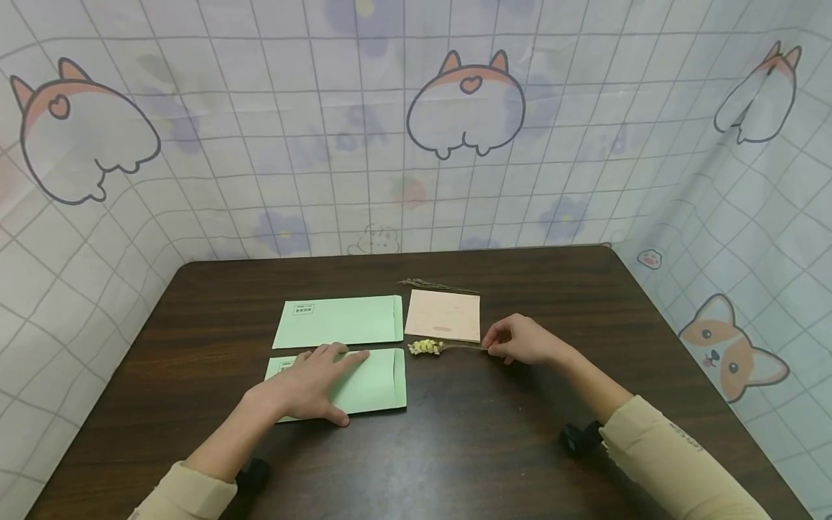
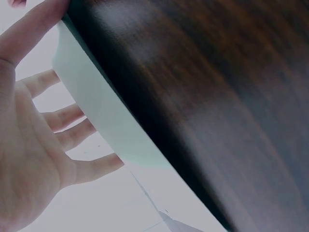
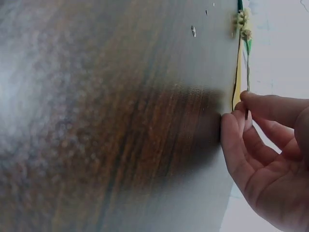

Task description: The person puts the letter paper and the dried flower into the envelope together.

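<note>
My left hand (image 1: 304, 386) rests with spread fingers on the nearer pale green envelope (image 1: 382, 383). In the left wrist view its fingers lie over that envelope (image 2: 96, 96), and the thumb is at the front edge. Between thumb and fingertips, my right hand (image 1: 525, 339) pinches the thin stem end of a dried flower (image 1: 425, 347). The pale yellow blossoms point left, toward the envelopes. The right wrist view shows the flower's stem (image 3: 248, 72) running up from the pinched fingertips.
A second green envelope (image 1: 344, 321) lies behind the first. To its right is a square pinkish card (image 1: 444, 312), just behind the flower, with a dried grass sprig (image 1: 438, 286) along its far edge. A patterned cloth (image 1: 364, 144) hangs behind the dark wooden table (image 1: 455, 462).
</note>
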A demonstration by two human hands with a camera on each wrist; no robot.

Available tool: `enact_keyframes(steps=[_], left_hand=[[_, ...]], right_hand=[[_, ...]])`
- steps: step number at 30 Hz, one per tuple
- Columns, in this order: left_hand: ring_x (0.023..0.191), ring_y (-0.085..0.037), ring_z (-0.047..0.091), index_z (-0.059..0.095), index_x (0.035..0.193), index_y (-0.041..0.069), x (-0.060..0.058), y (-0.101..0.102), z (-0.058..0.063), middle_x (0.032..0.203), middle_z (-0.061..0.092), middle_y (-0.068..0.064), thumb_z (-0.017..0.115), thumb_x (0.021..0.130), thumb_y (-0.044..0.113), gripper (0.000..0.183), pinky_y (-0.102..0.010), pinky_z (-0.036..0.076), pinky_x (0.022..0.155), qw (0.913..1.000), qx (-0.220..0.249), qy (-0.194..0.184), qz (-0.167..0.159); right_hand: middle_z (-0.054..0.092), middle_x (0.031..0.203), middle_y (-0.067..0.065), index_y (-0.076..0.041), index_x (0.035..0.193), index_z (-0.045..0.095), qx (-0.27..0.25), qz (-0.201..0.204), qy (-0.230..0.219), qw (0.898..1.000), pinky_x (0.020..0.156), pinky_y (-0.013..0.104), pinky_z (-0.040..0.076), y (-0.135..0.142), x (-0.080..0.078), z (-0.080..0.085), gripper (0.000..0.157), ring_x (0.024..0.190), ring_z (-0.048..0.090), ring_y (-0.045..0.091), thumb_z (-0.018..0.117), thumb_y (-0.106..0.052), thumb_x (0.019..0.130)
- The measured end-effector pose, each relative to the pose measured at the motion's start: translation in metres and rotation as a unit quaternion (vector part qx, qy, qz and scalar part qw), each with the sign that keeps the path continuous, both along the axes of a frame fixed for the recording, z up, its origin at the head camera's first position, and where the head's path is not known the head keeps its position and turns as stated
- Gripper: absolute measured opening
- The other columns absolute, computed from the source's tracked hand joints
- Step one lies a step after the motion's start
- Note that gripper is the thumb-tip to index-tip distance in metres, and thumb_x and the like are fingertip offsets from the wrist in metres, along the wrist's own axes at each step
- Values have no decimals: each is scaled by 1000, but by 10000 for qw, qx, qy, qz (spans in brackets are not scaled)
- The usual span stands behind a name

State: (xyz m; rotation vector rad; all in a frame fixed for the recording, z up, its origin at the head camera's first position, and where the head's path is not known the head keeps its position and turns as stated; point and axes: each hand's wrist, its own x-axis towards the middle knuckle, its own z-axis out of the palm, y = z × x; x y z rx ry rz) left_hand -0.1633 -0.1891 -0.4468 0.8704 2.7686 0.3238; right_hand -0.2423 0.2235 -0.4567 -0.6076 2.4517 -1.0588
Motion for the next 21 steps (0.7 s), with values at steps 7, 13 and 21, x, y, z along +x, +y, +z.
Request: enact_keyframes(steps=[7,13,21], left_hand=[[133,-35,44,41,158,16,0,-1,-1,144,45,-14,91,74,47,102,-64,37,102,10000,-13,29,-9],[131,-36,45,41,158,15,0,-1,1,143,46,-14,91,74,45,102,-65,38,100,10000,1,53,-37],[132,-36,45,42,157,14,1,0,4,143,46,-15,92,75,45,101,-65,38,100,10000,13,35,-36]], right_hand=[[71,91,1,-3,99,76,-8,59,155,9999,71,36,58,1,1,1,8,75,66,20,69,-3,97],[71,94,5,-1,102,76,-186,203,171,9995,74,40,57,4,1,2,9,79,65,23,68,-4,98],[71,93,8,1,103,75,-391,456,-17,9982,76,43,57,2,3,1,10,80,65,25,67,-3,98]])
